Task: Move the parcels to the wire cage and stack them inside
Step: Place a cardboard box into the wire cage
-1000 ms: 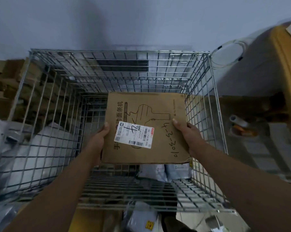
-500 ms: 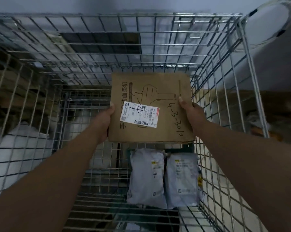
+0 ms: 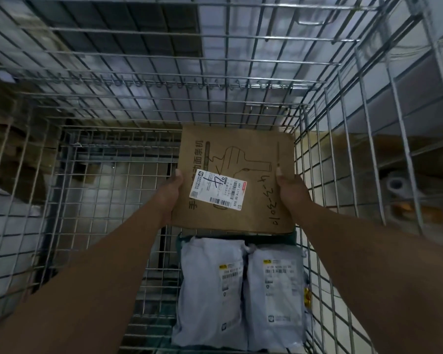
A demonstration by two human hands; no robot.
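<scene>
A flat brown cardboard parcel [image 3: 253,154] with a white shipping label and handwritten numbers is deep inside the wire cage [image 3: 149,60], near its far right corner. My left hand [image 3: 168,192] grips the parcel's left edge, thumb on top. My right hand [image 3: 290,191] grips its right edge the same way. Both arms reach down into the cage. Below the box, two grey plastic mailer parcels [image 3: 210,290] [image 3: 274,295] lie side by side on the cage floor against the right wall. A dark green item shows just under the box's near edge.
The cage's wire walls surround the arms on all sides. Its left floor half shows bare wire mesh [image 3: 108,200]. Outside the cage, brown cartons [image 3: 16,149] stand at the left, and a roll of tape [image 3: 396,185] and brown items lie at the right.
The view has moved closer and lower into the cage. The cardboard parcel has gone down and toward the far right corner, held by both hands throughout. The grey mailers show more fully.
</scene>
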